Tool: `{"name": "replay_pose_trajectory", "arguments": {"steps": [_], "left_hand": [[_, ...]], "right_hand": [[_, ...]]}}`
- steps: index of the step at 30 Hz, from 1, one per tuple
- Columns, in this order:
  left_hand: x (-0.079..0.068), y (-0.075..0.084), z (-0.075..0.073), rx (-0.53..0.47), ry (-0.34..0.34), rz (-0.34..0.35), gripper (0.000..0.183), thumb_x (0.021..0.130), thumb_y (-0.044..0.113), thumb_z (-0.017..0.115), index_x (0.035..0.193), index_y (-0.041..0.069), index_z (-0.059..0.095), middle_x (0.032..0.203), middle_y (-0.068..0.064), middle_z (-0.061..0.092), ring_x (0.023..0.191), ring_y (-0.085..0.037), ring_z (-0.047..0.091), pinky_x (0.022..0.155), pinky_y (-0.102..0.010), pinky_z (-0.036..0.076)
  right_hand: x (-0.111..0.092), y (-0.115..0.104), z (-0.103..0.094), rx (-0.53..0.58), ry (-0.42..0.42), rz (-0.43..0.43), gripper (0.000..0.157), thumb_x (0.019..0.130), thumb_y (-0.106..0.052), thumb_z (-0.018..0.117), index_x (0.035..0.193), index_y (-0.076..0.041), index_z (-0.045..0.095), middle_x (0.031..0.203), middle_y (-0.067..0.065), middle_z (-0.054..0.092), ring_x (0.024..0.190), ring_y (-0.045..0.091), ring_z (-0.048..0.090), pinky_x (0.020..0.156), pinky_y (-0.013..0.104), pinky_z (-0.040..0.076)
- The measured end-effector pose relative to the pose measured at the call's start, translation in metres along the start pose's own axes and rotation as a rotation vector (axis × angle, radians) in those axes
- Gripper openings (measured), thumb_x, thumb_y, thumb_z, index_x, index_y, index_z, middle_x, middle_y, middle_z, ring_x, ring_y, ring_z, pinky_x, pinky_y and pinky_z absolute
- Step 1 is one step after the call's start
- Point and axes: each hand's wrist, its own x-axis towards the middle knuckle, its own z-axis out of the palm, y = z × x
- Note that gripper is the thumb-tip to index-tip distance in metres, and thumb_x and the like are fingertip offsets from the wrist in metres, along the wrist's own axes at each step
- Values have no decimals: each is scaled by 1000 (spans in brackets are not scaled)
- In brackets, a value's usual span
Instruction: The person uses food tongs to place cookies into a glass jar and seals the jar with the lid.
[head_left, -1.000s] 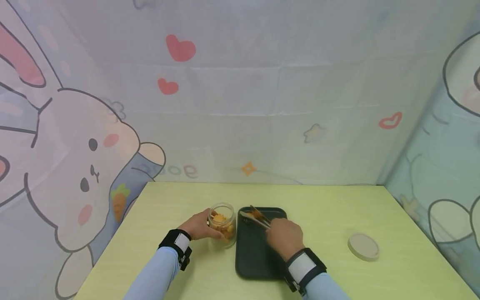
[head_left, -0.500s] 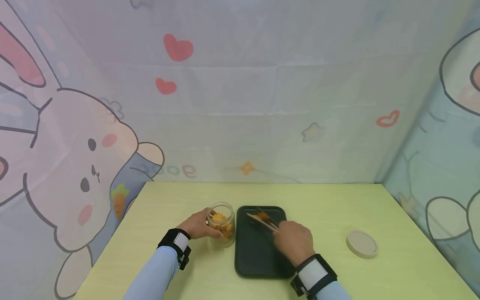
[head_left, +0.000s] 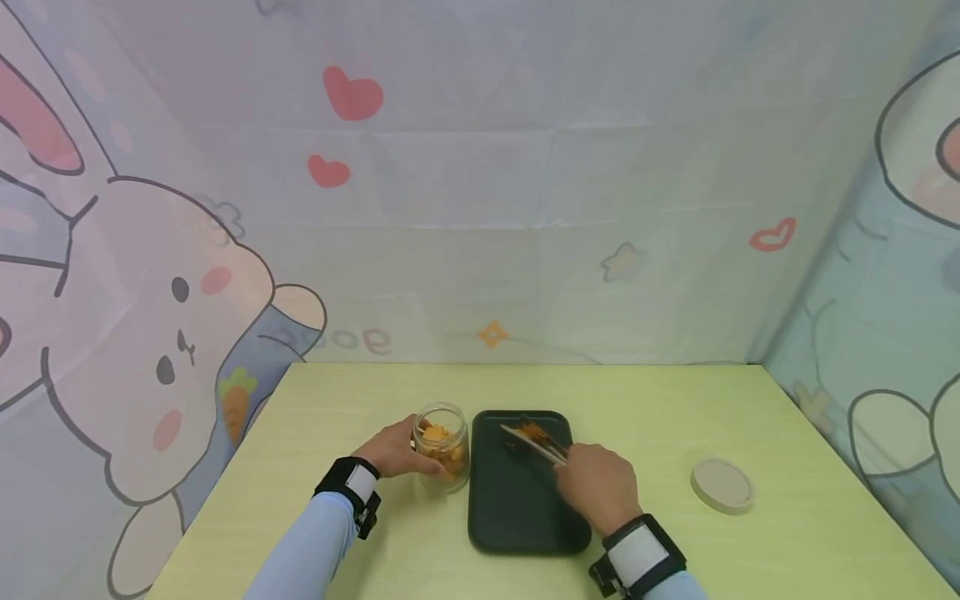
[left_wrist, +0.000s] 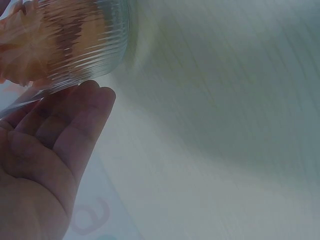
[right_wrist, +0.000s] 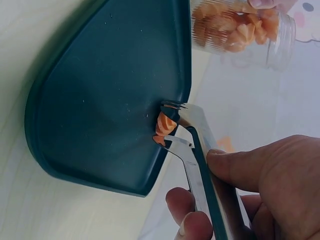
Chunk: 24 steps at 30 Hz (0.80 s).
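My left hand [head_left: 397, 450] grips a ribbed clear glass jar [head_left: 453, 467], thumb on the near side and fingers on the far side. Orange swirl-shaped pieces [right_wrist: 235, 25] fill part of the jar, whose top is uncovered. My right hand [head_left: 600, 485] holds metal tongs [right_wrist: 202, 125] between thumb and fingers. Between the tong tips sits one orange ridged piece [right_wrist: 165, 124], by the far part of a dark green tray [head_left: 517, 508]. Whether it rests on the tray surface I cannot tell. In the left wrist view, the fingers [left_wrist: 82, 120] lie along the jar's side.
A round beige lid [head_left: 722, 486] lies on the pale yellow table [head_left: 360, 392], right of the tray. The jar stands just left of the tray. Behind the table hangs a cloth backdrop [head_left: 465, 192] with printed rabbits and hearts.
My right hand and the tongs have moved right and slightly toward me, away from the jar side of the tray. The left hand stays on the jar.
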Motion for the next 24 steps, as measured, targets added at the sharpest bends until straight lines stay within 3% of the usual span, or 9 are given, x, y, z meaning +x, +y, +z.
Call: {"name": "replay_pose_trajectory", "arguments": {"steps": [5, 14, 24], "left_hand": [[-2, 1, 0, 11, 4, -5, 78, 64, 36, 84, 127, 6, 50, 119, -12, 62, 109, -27, 54, 94, -51, 45], [-3, 1, 0, 8, 0, -4, 75, 65, 35, 84, 125, 6, 50, 118, -12, 62, 109, -27, 53, 94, -52, 44], [1, -1, 1, 17, 12, 2, 79, 64, 36, 84, 128, 6, 49, 120, -13, 62, 112, -29, 53, 95, -52, 44]], "right_hand": [[1, 1, -8, 15, 7, 0, 33, 85, -29, 66, 60, -7, 61, 50, 4, 54, 44, 19, 50, 36, 38, 42], [0, -12, -32, 37, 133, -68, 31, 85, -26, 66, 60, -10, 56, 48, 2, 49, 40, 17, 43, 33, 30, 29], [-9, -38, -61, 58, 223, -143, 23, 84, -27, 69, 70, -10, 63, 49, -1, 51, 40, 15, 43, 33, 31, 33]]}}
